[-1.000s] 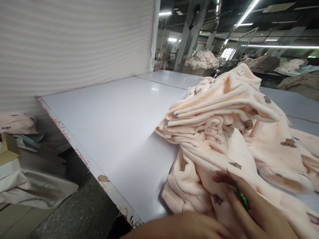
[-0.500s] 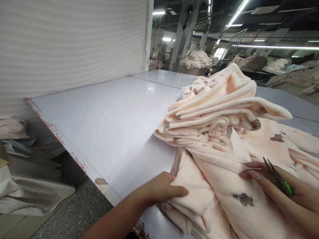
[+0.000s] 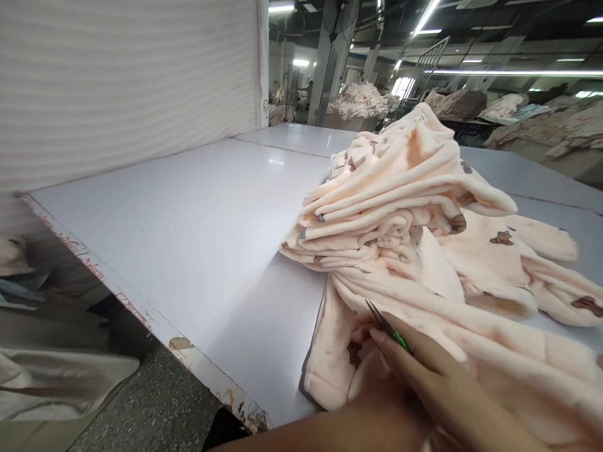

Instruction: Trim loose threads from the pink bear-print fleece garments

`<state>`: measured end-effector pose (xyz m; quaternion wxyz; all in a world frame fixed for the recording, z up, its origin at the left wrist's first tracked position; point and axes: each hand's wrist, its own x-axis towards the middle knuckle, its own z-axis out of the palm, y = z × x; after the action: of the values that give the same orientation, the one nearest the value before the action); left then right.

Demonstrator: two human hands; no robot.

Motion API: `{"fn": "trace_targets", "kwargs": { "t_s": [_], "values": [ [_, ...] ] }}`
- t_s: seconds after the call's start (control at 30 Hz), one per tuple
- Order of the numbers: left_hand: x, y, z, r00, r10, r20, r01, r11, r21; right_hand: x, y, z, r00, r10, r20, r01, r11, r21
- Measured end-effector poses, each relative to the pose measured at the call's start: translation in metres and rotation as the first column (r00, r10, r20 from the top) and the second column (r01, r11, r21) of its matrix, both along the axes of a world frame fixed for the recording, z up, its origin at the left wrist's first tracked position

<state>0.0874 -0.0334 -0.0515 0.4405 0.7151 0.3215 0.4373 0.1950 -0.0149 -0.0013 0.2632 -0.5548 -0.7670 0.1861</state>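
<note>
A heap of folded peach fleece garments with small brown bear prints (image 3: 391, 207) lies on a white table (image 3: 188, 220). One garment (image 3: 475, 314) is spread out in front of the heap, reaching the near edge. My right hand (image 3: 438, 389) rests on it, closed round small green-handled snips (image 3: 385, 326) whose blades point up and to the left. My left hand (image 3: 377, 408) comes in along the bottom edge and lies on the same garment under my right hand. Its fingers are mostly hidden.
A pale ribbed wall (image 3: 117, 81) runs along the table's far left side. The chipped table edge (image 3: 141, 314) drops to a speckled floor (image 3: 155, 414), where pale cloth (image 3: 56, 376) lies. More fabric piles (image 3: 358, 100) and metal racks stand in the background.
My right hand with the snips has moved left, onto the near corner of the garment. My left hand has slid right, under it. The view has shifted slightly right.
</note>
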Motion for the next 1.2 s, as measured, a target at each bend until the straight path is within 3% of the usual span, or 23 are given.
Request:
{"fn": "trace_targets", "kwargs": {
  "t_s": [0.07, 0.1, 0.2, 0.27, 0.37, 0.67, 0.83, 0.9, 0.97, 1.03, 1.1, 1.2],
  "values": [
    [-0.012, -0.003, -0.019, 0.998, -0.030, -0.059, 0.033, 0.998, 0.059, -0.007, 0.015, -0.006, 0.996, 0.037, 0.080, -0.037, 0.999, -0.001],
    [-0.018, -0.005, -0.029, 0.991, 0.009, -0.137, 0.000, 0.998, 0.064, -0.006, 0.023, -0.007, 0.992, 0.042, 0.121, -0.043, 0.999, 0.005],
    [-0.036, -0.010, -0.053, 0.875, 0.138, -0.465, -0.096, 0.989, 0.113, 0.012, 0.040, -0.005, 0.969, 0.020, 0.246, -0.029, 0.999, 0.032],
    [-0.049, -0.013, -0.059, 0.800, 0.078, -0.594, 0.025, 0.986, 0.163, 0.025, 0.045, 0.001, 0.945, -0.016, 0.326, -0.003, 0.998, 0.055],
    [-0.070, -0.015, -0.056, 0.767, 0.023, -0.641, 0.130, 0.973, 0.192, 0.041, 0.048, 0.007, 0.904, -0.069, 0.423, 0.032, 0.995, 0.093],
    [-0.128, -0.019, -0.040, 0.761, 0.075, -0.644, 0.025, 0.989, 0.145, 0.073, 0.044, 0.007, 0.850, -0.164, 0.501, 0.078, 0.979, 0.188],
    [-0.142, -0.007, -0.012, 0.874, -0.032, -0.485, -0.045, 0.988, -0.148, 0.061, 0.034, 0.002, 0.897, -0.052, 0.438, -0.035, 0.981, 0.189],
    [-0.142, 0.001, -0.004, 0.891, 0.121, -0.439, -0.214, 0.962, -0.169, 0.056, 0.033, 0.000, 0.916, -0.025, 0.399, -0.055, 0.980, 0.189],
    [-0.142, 0.005, -0.005, 0.790, 0.364, -0.493, -0.449, 0.891, -0.061, 0.054, 0.031, -0.002, 0.936, -0.020, 0.352, -0.049, 0.981, 0.188],
    [-0.141, 0.003, -0.013, 0.686, 0.455, -0.568, -0.539, 0.842, 0.024, 0.052, 0.029, -0.002, 0.955, -0.018, 0.295, -0.037, 0.983, 0.180],
    [-0.137, -0.002, -0.024, 0.744, 0.371, -0.556, -0.484, 0.873, -0.065, 0.049, 0.022, 0.002, 0.972, 0.001, 0.237, -0.037, 0.988, 0.147],
    [-0.123, -0.003, -0.035, 0.934, 0.221, -0.281, -0.319, 0.871, -0.375, 0.039, 0.010, 0.008, 0.990, 0.037, 0.137, -0.046, 0.997, 0.069]
  ]
}}
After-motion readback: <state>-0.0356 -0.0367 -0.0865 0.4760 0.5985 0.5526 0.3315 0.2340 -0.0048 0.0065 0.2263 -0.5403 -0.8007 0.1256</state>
